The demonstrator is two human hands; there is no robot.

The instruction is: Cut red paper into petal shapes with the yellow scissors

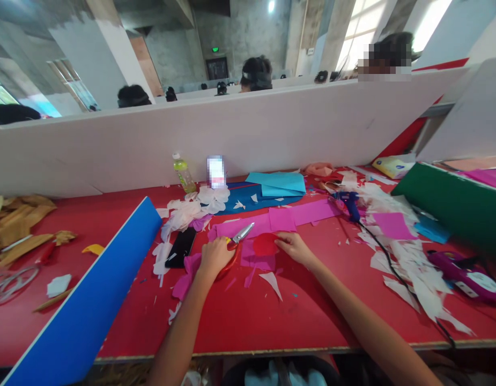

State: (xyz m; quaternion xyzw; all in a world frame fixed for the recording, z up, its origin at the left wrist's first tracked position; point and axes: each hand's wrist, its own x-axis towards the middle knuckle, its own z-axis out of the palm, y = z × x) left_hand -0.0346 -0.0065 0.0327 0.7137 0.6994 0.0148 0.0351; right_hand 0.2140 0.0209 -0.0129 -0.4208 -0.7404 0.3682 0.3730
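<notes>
My left hand [215, 256] is closed round the red handles of a pair of scissors [240, 235], whose silver blades point up and right over pink paper. My right hand [293, 246] pinches the edge of a round red paper piece [265, 244] that lies on a magenta scrap [256, 261]. Long pink paper strips [280, 219] lie just beyond both hands on the red table [248, 316]. A black phone [180, 246] rests to the left of my left hand.
A blue board [90, 300] slants across the left. A blue glue gun [350, 202] with its black cord, white paper scraps [408, 268], a purple tool [465, 276] and a green roll [452, 203] lie right. A bottle [184, 172], lit phone [216, 171] and blue sheets [278, 183] stand by the white partition [248, 134]. People sit beyond it.
</notes>
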